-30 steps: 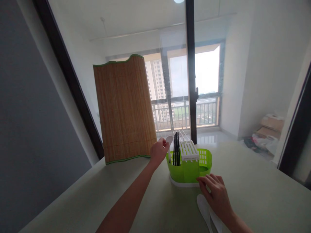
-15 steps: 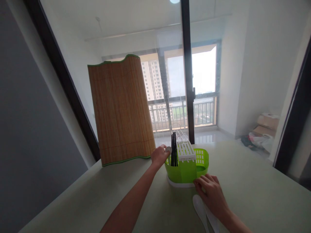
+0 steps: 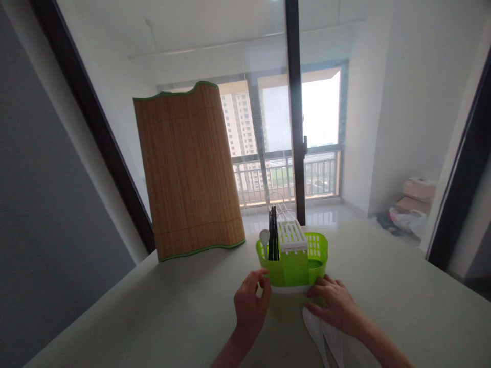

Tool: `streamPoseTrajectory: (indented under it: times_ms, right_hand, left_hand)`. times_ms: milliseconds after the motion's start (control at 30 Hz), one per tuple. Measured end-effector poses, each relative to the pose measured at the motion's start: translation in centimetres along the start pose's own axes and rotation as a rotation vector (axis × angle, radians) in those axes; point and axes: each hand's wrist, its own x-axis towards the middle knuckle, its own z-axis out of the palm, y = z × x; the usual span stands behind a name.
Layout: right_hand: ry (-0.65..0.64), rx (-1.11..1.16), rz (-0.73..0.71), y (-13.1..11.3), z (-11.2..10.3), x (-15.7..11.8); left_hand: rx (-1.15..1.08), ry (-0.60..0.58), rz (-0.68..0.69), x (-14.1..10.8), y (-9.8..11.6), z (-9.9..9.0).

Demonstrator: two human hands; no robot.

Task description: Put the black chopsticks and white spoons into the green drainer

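Observation:
A green basket (image 3: pixel 294 271) with a white base stands on the table. Black chopsticks (image 3: pixel 273 235) and a white spoon (image 3: pixel 264 237) stand upright in its left compartment, beside a white slotted rack (image 3: pixel 293 236) in the middle. My left hand (image 3: pixel 252 301) is at the basket's front left, fingers curled but apart, holding nothing. At the front right corner, my right hand (image 3: pixel 333 301) rests with its fingers spread near the base. Two white spoons (image 3: pixel 314 327) lie on the table just below my right hand, partly covered by it.
A rolled bamboo mat (image 3: pixel 187 174) with green edging stands upright on the table (image 3: pixel 161 312), left of the basket. Behind are a glass door with a dark frame (image 3: pixel 294 112) and, at the right, bags and boxes (image 3: pixel 414 204) on the floor.
My left hand has let go of the white spoon, which now stands in the basket, and has moved down to the basket's front left. My right hand has barely moved.

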Motion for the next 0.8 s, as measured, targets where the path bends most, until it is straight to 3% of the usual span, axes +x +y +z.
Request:
streamPoseTrajectory:
  times_ms: [133,367,633,800]
  right_hand:
    - [-0.012,0.03,-0.059,-0.1,0.2,-0.3]
    - [0.031,0.076,-0.083,-1.3,0.3,0.2]
    - [0.556,0.23,-0.188,-3.8,-1.3,-0.1]
    - [0.615,0.242,-0.346,-5.4,-1.7,-1.2]
  left_hand:
    - [-0.12,-0.148,-0.017,-3.5,0.2,1.1]
    - [-0.33,-0.231,-0.104,-4.2,1.4,2.3]
    - [-0.558,-0.34,-0.097,-4.9,3.3,1.5]
    - [-0.507,-0.255,-0.074,-4.9,4.4,0.6]
